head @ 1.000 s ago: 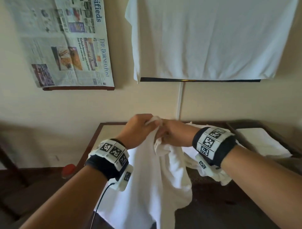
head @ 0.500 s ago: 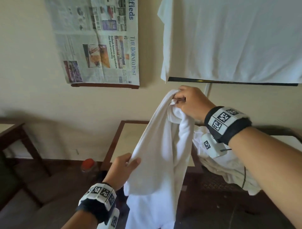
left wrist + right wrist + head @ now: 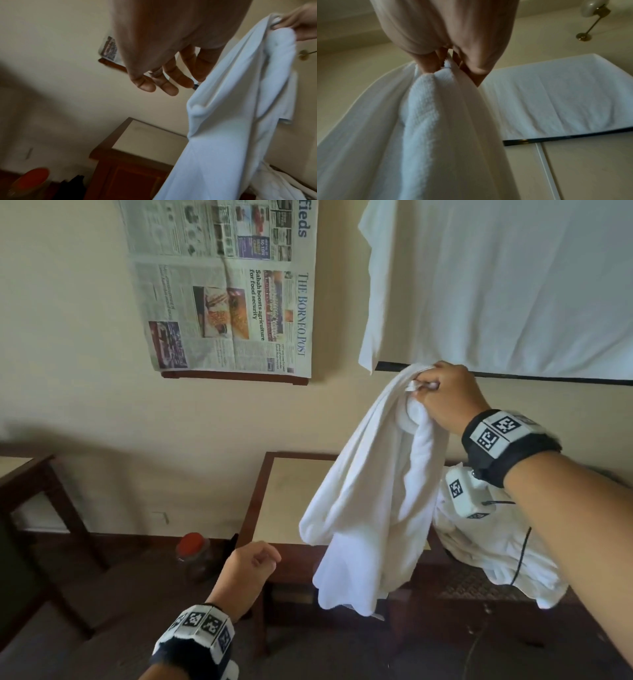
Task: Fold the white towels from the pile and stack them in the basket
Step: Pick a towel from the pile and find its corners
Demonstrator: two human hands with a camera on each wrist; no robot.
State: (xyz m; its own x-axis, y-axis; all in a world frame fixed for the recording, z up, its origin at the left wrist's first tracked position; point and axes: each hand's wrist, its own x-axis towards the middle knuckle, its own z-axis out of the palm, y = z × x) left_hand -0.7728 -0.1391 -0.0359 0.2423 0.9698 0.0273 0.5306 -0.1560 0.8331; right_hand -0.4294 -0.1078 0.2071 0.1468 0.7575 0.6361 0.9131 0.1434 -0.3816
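A white towel (image 3: 373, 501) hangs bunched from my right hand (image 3: 442, 398), which grips its top corner high in front of the wall; the right wrist view shows the fingers pinching the cloth (image 3: 426, 108). My left hand (image 3: 250, 570) is low and to the left of the hanging towel, holding nothing, its fingers loosely curled (image 3: 164, 81) beside the towel (image 3: 231, 121). More white towels (image 3: 496, 546) lie in a pile on the dark surface under my right wrist. No basket shows in these views.
A small table (image 3: 294, 494) with a pale top stands against the wall behind the towel. An orange-lidded jar (image 3: 193, 553) sits on the floor to its left. A newspaper (image 3: 222, 285) and a white cloth (image 3: 496, 285) hang on the wall.
My right hand lifted the towel up from the pile to the wall cloth's lower edge. My left hand let go of the towel, dropped down and left, and now hangs free.
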